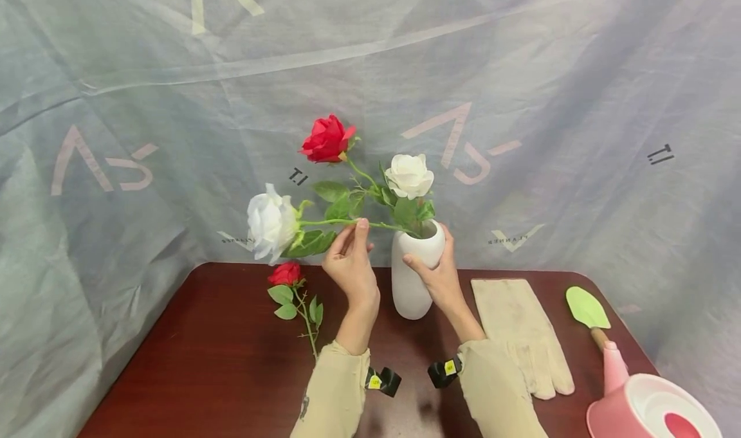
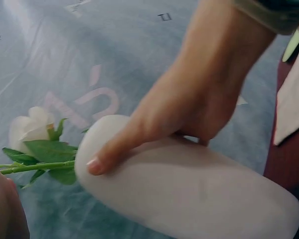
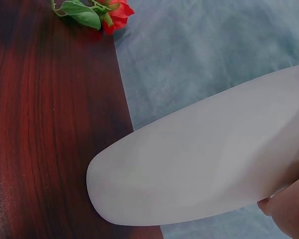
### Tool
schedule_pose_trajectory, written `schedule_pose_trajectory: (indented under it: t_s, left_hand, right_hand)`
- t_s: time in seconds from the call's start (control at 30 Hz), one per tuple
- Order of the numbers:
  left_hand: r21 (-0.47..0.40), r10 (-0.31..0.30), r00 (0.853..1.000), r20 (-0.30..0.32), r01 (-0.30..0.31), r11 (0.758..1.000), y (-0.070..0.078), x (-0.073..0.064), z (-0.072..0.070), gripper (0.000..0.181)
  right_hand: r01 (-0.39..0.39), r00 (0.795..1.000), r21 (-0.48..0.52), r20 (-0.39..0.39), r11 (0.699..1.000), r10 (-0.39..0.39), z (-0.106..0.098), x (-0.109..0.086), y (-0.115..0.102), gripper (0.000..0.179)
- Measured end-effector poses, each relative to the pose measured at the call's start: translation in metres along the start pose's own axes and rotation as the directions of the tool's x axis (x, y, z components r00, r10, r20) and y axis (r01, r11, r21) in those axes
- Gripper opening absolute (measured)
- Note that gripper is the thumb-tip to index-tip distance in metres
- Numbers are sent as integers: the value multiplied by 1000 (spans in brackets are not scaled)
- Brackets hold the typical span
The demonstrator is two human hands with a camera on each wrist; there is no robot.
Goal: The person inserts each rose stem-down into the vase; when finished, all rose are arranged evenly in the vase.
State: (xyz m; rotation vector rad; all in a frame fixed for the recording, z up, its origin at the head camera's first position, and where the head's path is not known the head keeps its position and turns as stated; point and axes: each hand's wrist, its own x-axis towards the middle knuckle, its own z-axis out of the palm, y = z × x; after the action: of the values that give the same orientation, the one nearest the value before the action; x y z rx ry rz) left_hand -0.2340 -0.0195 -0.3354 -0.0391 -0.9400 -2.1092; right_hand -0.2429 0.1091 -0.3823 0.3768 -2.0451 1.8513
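My left hand [image 1: 354, 271] pinches the green stem of a large pale white rose [image 1: 271, 222], which leans out to the left. That stem's lower end enters the mouth of a white vase [image 1: 410, 287]. Round the vase's upper part my right hand [image 1: 442, 280] grips, thumb on the near side; in the left wrist view this hand [image 2: 184, 104] lies across the vase [image 2: 204, 194]. A red rose [image 1: 327, 140] and a smaller white rose [image 1: 410, 176] rise from the vase's mouth, where their stem ends are hidden. The right wrist view shows the vase's base [image 3: 119, 194].
Another red rose [image 1: 285, 273] lies on the dark red table [image 1: 202, 361], left of my left forearm. Pale work gloves [image 1: 515, 322] lie to the right. Beyond them are a light green trowel-like tool [image 1: 587, 307] and a pink watering can [image 1: 619, 406]. Grey sheeting [image 1: 550, 168] hangs behind.
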Motion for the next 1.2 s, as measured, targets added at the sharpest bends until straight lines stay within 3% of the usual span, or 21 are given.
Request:
schedule_pose_trajectory:
  t_s: [0.33, 0.63, 0.9, 1.1, 1.2]
  left_hand:
    - [105, -62, 993, 104, 51, 993, -9, -2, 5, 22]
    - [257, -91, 981, 170, 45, 965, -16, -5, 10, 24]
    - [463, -117, 973, 200, 12, 886, -23, -1, 10, 20]
    - [566, -210, 938, 276, 18, 824, -29, 1, 12, 13]
    - [585, -285, 918, 275, 76, 808, -32, -2, 12, 17]
  right_hand:
    - [-2, 1000, -5, 4, 1000, 2, 1, 1, 2, 86]
    - [-20, 1000, -13, 16, 1000, 20, 0, -1, 1, 86]
    - [-28, 999, -3, 29, 1000, 28, 2, -2, 1, 85]
    - [-21, 999, -4, 25, 1000, 21, 1, -2, 1, 85]
    - [-23, 999, 4, 30, 1000, 23, 0, -2, 1, 84]
